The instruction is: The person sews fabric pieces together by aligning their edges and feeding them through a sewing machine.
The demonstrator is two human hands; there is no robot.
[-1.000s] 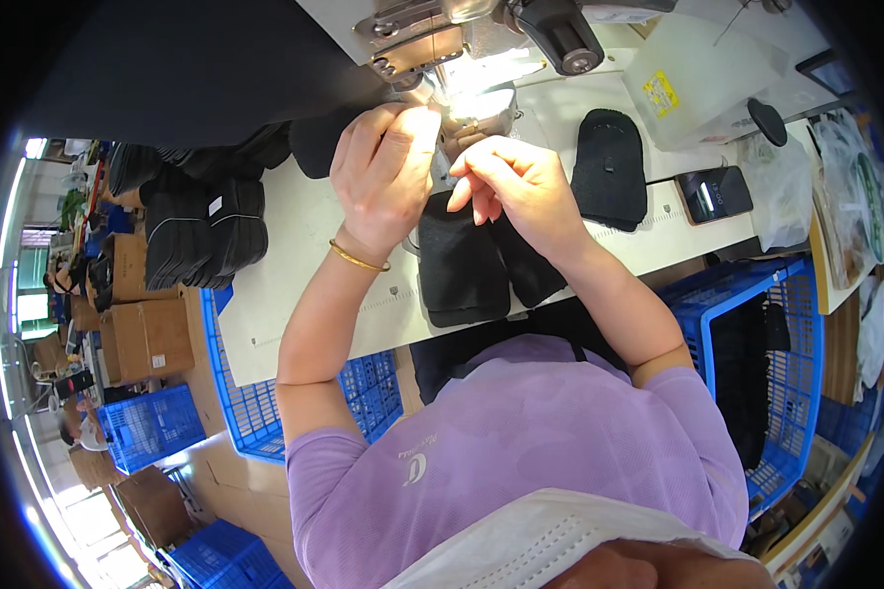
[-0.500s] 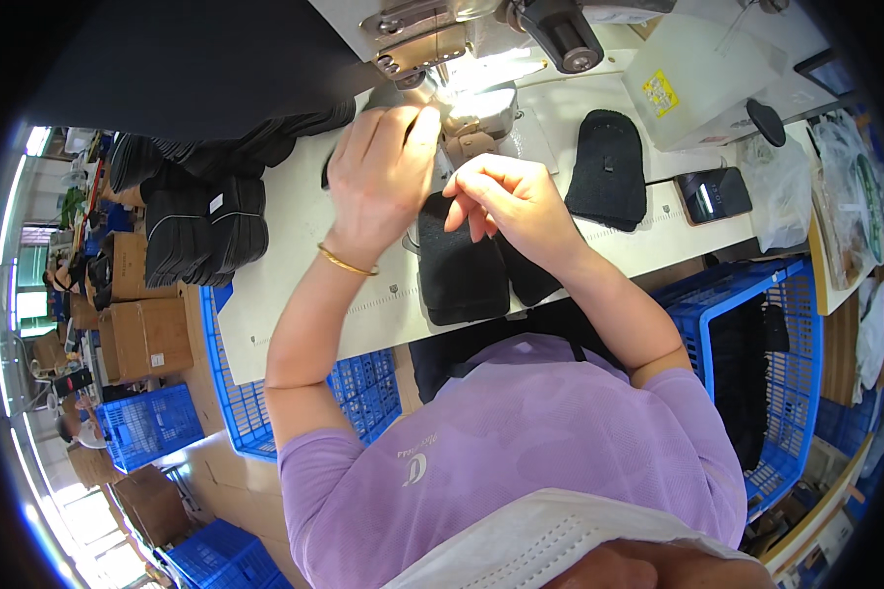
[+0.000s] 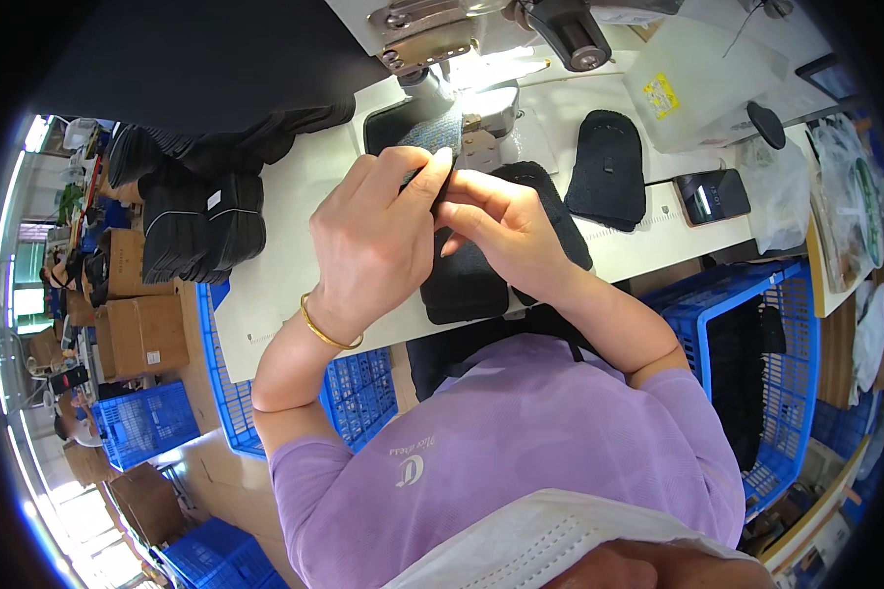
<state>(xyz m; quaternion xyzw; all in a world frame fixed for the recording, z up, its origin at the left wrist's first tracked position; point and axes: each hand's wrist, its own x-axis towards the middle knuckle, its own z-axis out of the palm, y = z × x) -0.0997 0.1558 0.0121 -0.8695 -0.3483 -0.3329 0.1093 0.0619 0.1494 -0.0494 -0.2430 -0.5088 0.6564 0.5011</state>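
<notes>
In front of the sewing machine [image 3: 427, 49], both hands meet at a black padded piece with a speckled grey-blue face [image 3: 436, 135]. My left hand [image 3: 375, 231] is closed on the near end of that piece, thumb and forefinger pinching it. Fingertips of my right hand [image 3: 501, 224] are pinched together at the same edge, right beside the left thumb. Below the hands lies a black rounded pad [image 3: 464, 285], partly covered by them. Another black rounded pad [image 3: 550, 211] lies behind my right hand. What exactly the fingertips hold is partly hidden.
Banded stacks of black pieces [image 3: 234, 218] stand on the table's left. At right are a black pad stack [image 3: 607, 169], a phone [image 3: 713, 195] and a clear plastic bag [image 3: 778, 187]. Blue crates [image 3: 692, 319] flank me below the white tabletop [image 3: 265, 304].
Both hands have come together, the left lowering toward me from the needle area. The speckled piece now shows between hands and machine. Another black pad now shows behind the right hand.
</notes>
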